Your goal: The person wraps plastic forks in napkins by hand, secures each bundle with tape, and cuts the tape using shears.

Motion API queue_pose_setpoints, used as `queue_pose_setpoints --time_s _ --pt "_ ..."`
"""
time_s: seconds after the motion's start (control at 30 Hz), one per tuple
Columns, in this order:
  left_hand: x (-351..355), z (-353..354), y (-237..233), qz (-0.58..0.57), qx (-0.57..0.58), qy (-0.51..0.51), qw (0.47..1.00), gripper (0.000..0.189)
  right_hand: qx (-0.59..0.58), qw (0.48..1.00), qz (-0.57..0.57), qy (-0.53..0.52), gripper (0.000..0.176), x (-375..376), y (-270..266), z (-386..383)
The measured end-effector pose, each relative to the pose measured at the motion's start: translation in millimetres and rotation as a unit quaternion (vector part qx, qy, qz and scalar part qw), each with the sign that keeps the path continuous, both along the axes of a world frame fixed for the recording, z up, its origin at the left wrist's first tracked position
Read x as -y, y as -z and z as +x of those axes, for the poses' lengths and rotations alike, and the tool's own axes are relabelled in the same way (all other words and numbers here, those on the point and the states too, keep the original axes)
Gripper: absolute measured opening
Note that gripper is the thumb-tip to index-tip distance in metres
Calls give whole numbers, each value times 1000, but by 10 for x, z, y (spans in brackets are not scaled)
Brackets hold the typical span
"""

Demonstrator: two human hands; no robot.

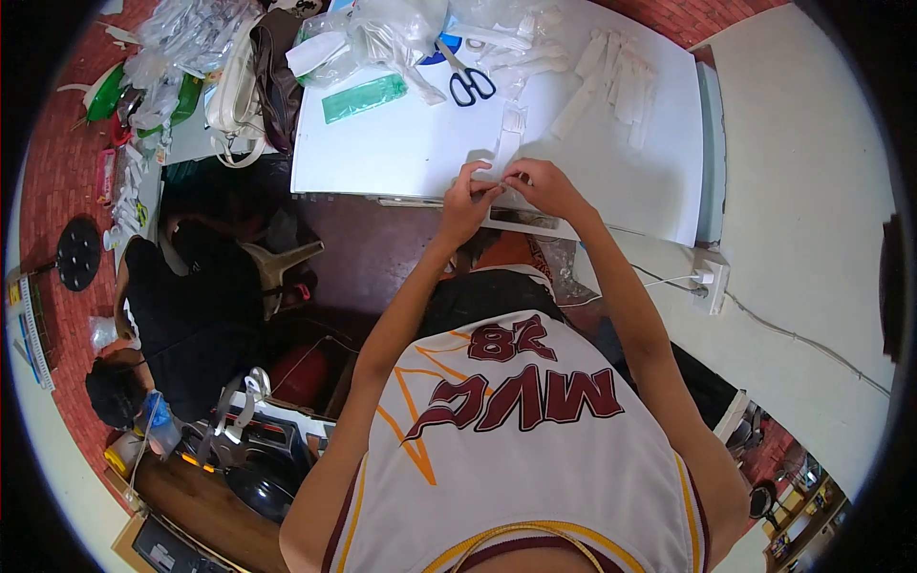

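Near the front edge of the white table, my left hand and my right hand meet with their fingertips pinched together. Between them is the near end of a narrow clear plastic packet with something white in it. The packet stretches away from my fingers over the tabletop. Just what part my fingertips grip is too small to make out. Beyond lie scissors with dark handles, a green packet and, to the right, several similar white packets.
Clear plastic bags crowd the back of the table. A white bag and a brown bag stand at its left. A person in black sits at lower left. A power socket with cords is on the right.
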State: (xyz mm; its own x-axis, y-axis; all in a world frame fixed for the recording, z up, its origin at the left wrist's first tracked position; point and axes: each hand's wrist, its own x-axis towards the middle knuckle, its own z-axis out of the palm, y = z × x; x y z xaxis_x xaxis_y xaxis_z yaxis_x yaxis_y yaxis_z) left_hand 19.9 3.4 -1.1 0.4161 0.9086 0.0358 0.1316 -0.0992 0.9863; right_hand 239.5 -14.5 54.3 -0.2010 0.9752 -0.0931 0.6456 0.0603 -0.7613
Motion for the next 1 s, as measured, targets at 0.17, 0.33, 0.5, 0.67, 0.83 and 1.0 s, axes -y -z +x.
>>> queue_pose_setpoints --time_s 0.17,0.33,0.5,0.67,0.83,1.0 --pt "-5 6 52 8 -3 8 1000 46 48 998 -6 36 20 17 -26 -67" --pt "1 6 -9 -11 15 0 1000 46 -44 992 -19 114 23 37 180 -112" --pt "6 0 5 6 10 -3 1000 45 -106 980 -42 164 30 69 109 -148" --pt "21 26 -43 8 6 -29 1000 46 -59 990 -86 92 30 97 63 -30" --pt "25 31 -60 7 8 -36 999 48 -76 991 -51 100 24 79 113 -44" --pt "75 43 -74 13 -13 -55 998 49 -106 970 72 207 22 147 141 -202"
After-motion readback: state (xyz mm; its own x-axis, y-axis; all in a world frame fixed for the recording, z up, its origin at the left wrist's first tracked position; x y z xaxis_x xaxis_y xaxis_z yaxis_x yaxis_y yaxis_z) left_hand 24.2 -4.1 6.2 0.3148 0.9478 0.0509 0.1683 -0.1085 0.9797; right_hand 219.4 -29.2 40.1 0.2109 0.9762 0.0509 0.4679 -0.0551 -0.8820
